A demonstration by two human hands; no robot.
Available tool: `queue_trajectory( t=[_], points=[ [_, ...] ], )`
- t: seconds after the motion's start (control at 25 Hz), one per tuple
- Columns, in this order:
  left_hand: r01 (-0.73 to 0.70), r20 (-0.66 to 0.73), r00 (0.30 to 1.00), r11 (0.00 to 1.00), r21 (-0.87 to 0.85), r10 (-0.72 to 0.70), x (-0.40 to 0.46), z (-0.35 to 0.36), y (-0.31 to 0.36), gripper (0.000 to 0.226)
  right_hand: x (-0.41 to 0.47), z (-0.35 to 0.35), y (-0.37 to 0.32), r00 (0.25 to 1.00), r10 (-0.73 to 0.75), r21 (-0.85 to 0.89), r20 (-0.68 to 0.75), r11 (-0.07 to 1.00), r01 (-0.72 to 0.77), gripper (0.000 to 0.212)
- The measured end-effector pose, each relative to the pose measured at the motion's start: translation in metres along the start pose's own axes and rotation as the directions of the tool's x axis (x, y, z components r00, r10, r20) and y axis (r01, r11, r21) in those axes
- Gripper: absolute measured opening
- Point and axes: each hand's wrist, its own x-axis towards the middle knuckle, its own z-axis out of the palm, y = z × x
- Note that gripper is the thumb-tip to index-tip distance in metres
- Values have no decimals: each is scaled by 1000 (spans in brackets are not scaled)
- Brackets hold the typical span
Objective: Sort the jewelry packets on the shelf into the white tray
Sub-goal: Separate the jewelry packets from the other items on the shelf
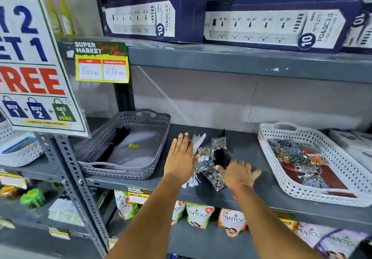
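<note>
A heap of clear jewelry packets (208,163) with white tags lies on the grey shelf (247,150), between my two hands. My left hand (180,157) is flat with fingers stretched out, pressing against the left side of the heap. My right hand (238,173) rests on the shelf at the heap's right side, fingers spread, thumb touching a packet. The white perforated tray (340,159) stands at the right end of the shelf and holds several jewelry packets (302,162). Neither hand has lifted a packet.
A grey perforated tray (94,150) with a dark item and a flat packet inside stands to the left. Power-strip boxes (261,25) fill the shelf above. Soap packs (199,215) hang below. A promotional sign (30,61) stands at the left.
</note>
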Motion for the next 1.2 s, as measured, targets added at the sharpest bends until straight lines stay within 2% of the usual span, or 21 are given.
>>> queue_trajectory(
  t=[0.12,0.2,0.32,0.44,0.52,0.6,0.68,0.72,0.76,0.84,0.88,0.96,1.04,1.12,1.2],
  points=[
    [-35,167,985,999,33,29,24,19,4,43,12,17,-2,970,114,49,212,991,-127,63],
    [-42,264,964,998,48,28,40,30,9,34,19,23,-3,955,155,133,254,972,-193,65],
    [-52,353,936,994,92,16,57,43,12,37,27,28,-4,934,181,184,308,952,-245,58],
    [-55,389,921,995,85,17,78,44,12,45,34,38,0,938,95,356,332,909,-218,26],
    [-42,456,890,997,70,5,84,38,14,43,38,31,8,940,10,476,340,861,-181,22],
    [31,535,845,999,-24,-13,91,36,9,34,42,13,21,931,-33,578,363,792,-197,27],
    [130,579,815,971,-203,12,99,32,-1,12,46,-11,40,912,-75,667,404,706,-237,26],
    [184,580,814,933,-308,31,100,26,-4,11,47,-23,50,896,-105,705,431,659,-261,27],
    [251,577,816,880,-403,32,102,20,-6,21,48,-35,62,883,-135,724,450,633,-272,28],
    [331,591,804,779,-532,62,98,8,-4,25,51,-54,85,868,-178,711,463,659,-244,26],
    [339,627,770,757,-558,117,94,1,2,22,52,-63,95,858,-195,681,475,699,-218,26],
    [296,729,643,802,-519,234,85,-5,19,14,55,-71,108,831,-228,542,507,834,-101,27],
    [223,818,517,884,-412,251,76,-1,40,12,59,-67,111,779,-232,347,583,937,20,28],
    [220,872,458,928,-302,175,71,9,57,21,64,-54,108,761,-225,179,608,973,144,30],
    [256,885,455,937,-237,100,67,18,69,38,69,-41,104,775,-235,114,586,971,208,26]
  ],
)
